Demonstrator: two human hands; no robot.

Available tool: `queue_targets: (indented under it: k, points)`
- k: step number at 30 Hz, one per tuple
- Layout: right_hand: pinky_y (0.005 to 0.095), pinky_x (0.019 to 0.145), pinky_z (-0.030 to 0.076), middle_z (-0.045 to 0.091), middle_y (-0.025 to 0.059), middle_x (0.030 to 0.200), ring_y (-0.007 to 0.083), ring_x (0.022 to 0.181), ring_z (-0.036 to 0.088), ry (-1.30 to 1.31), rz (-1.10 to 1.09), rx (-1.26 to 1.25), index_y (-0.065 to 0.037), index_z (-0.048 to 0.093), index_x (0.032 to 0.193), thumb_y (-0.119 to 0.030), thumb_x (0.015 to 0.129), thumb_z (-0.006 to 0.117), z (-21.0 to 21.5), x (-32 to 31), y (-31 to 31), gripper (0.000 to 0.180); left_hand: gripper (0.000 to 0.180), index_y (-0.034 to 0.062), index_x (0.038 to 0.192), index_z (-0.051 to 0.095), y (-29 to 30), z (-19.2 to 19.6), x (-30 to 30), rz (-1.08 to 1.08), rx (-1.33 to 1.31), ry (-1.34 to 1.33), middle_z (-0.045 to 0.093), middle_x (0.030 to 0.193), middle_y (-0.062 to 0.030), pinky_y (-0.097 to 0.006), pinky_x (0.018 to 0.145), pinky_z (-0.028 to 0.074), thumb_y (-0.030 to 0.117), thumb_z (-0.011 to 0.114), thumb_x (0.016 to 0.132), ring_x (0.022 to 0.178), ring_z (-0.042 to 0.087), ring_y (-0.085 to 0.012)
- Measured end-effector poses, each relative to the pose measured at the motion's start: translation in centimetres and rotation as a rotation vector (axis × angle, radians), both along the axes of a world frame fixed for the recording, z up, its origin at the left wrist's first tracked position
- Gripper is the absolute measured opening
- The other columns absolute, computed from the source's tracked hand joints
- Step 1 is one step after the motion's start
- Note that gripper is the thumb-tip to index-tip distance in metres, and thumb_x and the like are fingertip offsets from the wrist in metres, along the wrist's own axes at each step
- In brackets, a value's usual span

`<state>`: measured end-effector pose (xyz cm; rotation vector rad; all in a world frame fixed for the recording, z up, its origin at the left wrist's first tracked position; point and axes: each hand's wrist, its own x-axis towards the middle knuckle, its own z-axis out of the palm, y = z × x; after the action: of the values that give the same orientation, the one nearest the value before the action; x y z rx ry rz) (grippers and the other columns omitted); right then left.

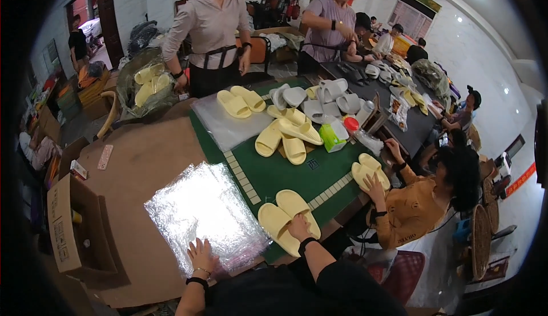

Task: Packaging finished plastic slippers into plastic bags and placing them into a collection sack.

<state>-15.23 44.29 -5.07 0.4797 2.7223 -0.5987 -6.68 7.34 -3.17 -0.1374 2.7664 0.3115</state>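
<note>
My left hand [202,257] lies spread on a stack of clear, shiny plastic bags [197,207], near its front edge. My right hand [299,228] is closed on a pair of pale yellow slippers [275,220] just in front of me, its fingertips partly hidden among them. This pair rests on the green table mat [240,151] by its near edge, to the right of the bags. Farther back on the mat, more yellow slippers [288,135] lie in a loose heap.
Brown cardboard [131,167] covers the table at left, with an open carton [85,230]. Grey slippers [331,102], a green tissue pack [333,138] and a red-lidded jar [351,125] stand beyond. At right, a co-worker's hand [374,187] touches another yellow pair. Two people stand across the table.
</note>
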Motion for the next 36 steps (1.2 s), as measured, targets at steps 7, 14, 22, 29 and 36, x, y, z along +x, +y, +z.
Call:
queue_targets:
  k: [7,14,22,29,36]
  points:
    - [0.0521,0.093,0.026,0.042,0.0162,0.119,0.0329,0.117,0.033,-0.093,-0.023,0.035,0.001,0.045,0.115,-0.02,0.076,0.056,0.5,-0.1,0.2,0.045,0.043,0.0183,0.128,0.041,-0.8,-2.5,1.1,-0.081,0.139,0.286,0.029,0.137,-0.0167,-0.055,0.103,0.013,0.023,0.044,0.086,0.126,0.022,-0.0422]
    - [0.0539,0.094,0.026,0.038,0.0192,0.122,0.0368,0.116,0.034,-0.072,0.028,0.07,0.002,0.041,0.117,-0.021,0.076,0.055,-0.7,0.5,-0.7,0.049,0.028,0.0155,0.11,0.058,-1.3,-2.6,2.0,-0.005,0.171,0.363,0.05,0.118,-0.0074,-0.051,0.099,0.024,0.02,0.048,0.084,0.114,0.038,-0.0341]
    - [0.0545,0.091,0.028,0.038,0.0174,0.119,0.0333,0.119,0.032,-0.004,-0.014,0.097,0.001,0.042,0.112,-0.017,0.077,0.054,-3.1,-0.8,1.5,0.041,0.034,-0.0016,0.113,0.051,0.3,0.8,-2.4,0.118,0.522,0.311,0.057,0.102,-0.0213,-0.04,0.096,0.032,0.019,0.04,0.089,0.097,0.051,-0.0346]
    - [0.047,0.085,0.036,0.047,0.0176,0.101,0.0354,0.101,0.044,0.228,0.072,-0.044,0.002,0.047,0.103,-0.003,0.075,0.053,-1.4,0.2,1.1,0.029,0.049,0.0113,0.128,0.043,-1.3,-0.7,-3.0,0.392,0.731,0.144,0.061,0.096,-0.0183,-0.034,0.077,0.044,0.041,0.03,0.09,0.086,0.059,-0.0284]
    - [0.0406,0.076,0.041,0.053,0.0196,0.102,0.0369,0.088,0.05,0.631,0.201,-0.641,0.0,0.054,0.105,0.002,0.072,0.056,7.8,2.4,0.7,0.034,0.049,0.0034,0.127,0.04,0.1,1.3,-5.1,0.399,0.753,0.046,0.051,0.115,-0.0238,-0.038,0.089,0.04,0.035,0.03,0.091,0.104,0.051,-0.0362]
